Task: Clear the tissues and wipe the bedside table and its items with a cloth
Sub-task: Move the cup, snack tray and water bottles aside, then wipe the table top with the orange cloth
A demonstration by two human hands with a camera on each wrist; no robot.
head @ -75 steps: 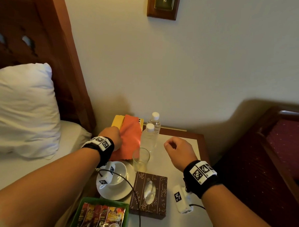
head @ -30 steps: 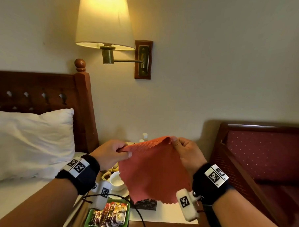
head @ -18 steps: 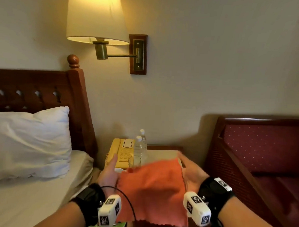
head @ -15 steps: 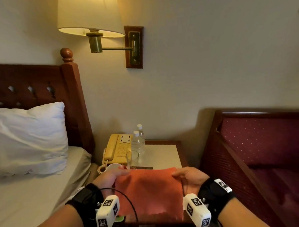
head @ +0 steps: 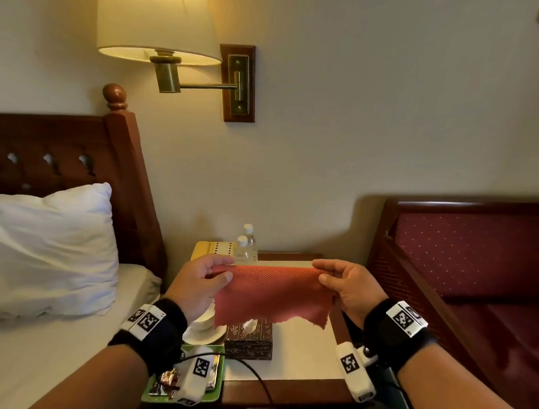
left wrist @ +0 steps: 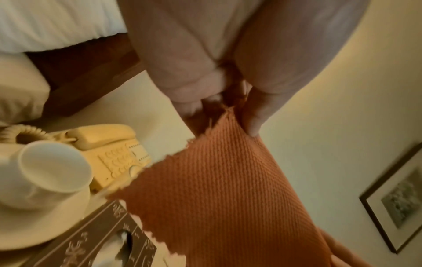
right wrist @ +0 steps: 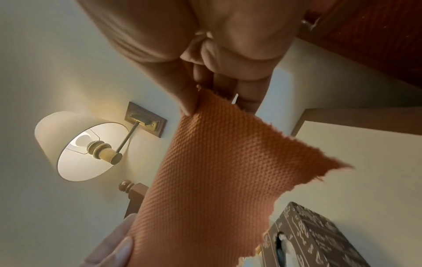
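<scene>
Now — cloth [head: 273, 294] orange, waffle-textured, frayed | left hand [head: 196, 284], right hand [head: 349, 289] pinching corners

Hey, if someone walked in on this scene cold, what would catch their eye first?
First, the orange cloth stretched in mid-air between the left hand and right hand, each pinching a top corner above the bedside table. Next, the glowing wall lamp up left, above the headboard.
</scene>
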